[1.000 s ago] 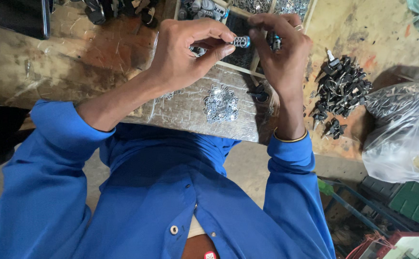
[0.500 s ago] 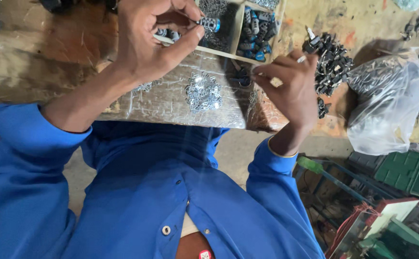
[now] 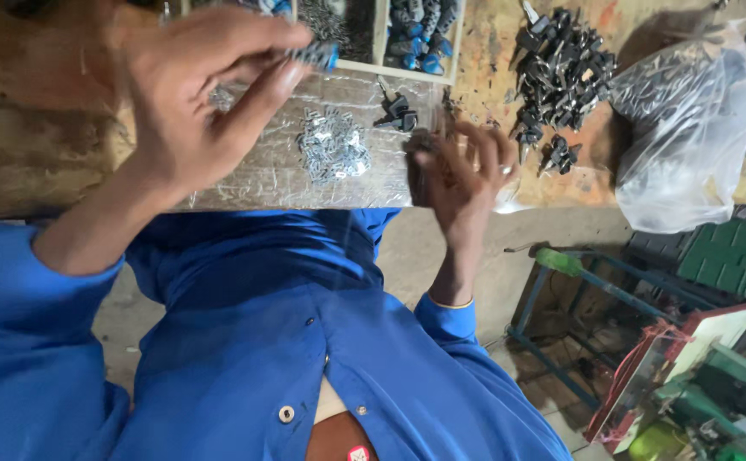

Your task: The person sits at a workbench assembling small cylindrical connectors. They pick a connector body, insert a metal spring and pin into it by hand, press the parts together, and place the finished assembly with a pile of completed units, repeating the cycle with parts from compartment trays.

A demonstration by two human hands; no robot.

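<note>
left hand raised above the bench, pinching a small blue-and-metal part between thumb and fingertips, remaining fingers loosely curled. right hand blurred, hovering at the front edge of the plastic-wrapped board, fingers half spread; not possible to tell whether holding anything. lying just left of the right hand: a pile of small silver pieces. sitting behind: a tray of blue parts.
</note>
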